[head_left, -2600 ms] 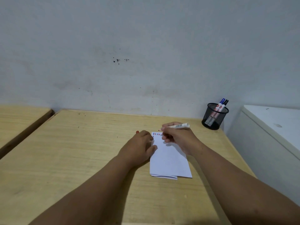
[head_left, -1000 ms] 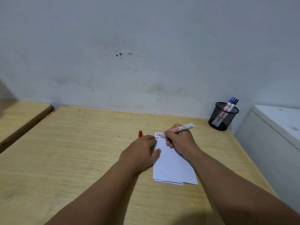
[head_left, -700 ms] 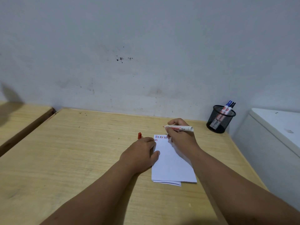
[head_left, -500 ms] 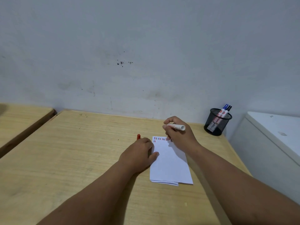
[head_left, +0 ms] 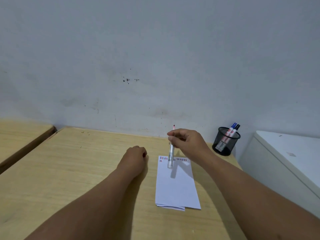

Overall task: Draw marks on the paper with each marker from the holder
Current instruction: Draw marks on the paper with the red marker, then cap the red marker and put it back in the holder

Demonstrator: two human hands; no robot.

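Note:
My right hand (head_left: 188, 143) is raised above the top of the white folded paper (head_left: 175, 187) and grips a white marker (head_left: 171, 153). The marker's red tip points up and its body hangs down over the paper. A row of short red, blue and black marks (head_left: 181, 159) runs along the paper's top edge. My left hand (head_left: 134, 159) rests on the table left of the paper, fingers curled, with a bit of the red cap (head_left: 144, 155) showing at the fingertips. The black mesh holder (head_left: 225, 146) stands at the back right with two markers in it, one blue-capped and one black-capped.
The wooden table (head_left: 69, 170) meets a pale wall at the back. A second wooden surface (head_left: 19, 135) lies to the left across a gap. A white cabinet (head_left: 285, 156) stands to the right of the table, just past the holder.
My right hand lifted the marker off the paper and turned it tip-up. My left hand slid left off the paper and closed over the red cap that stood on the table.

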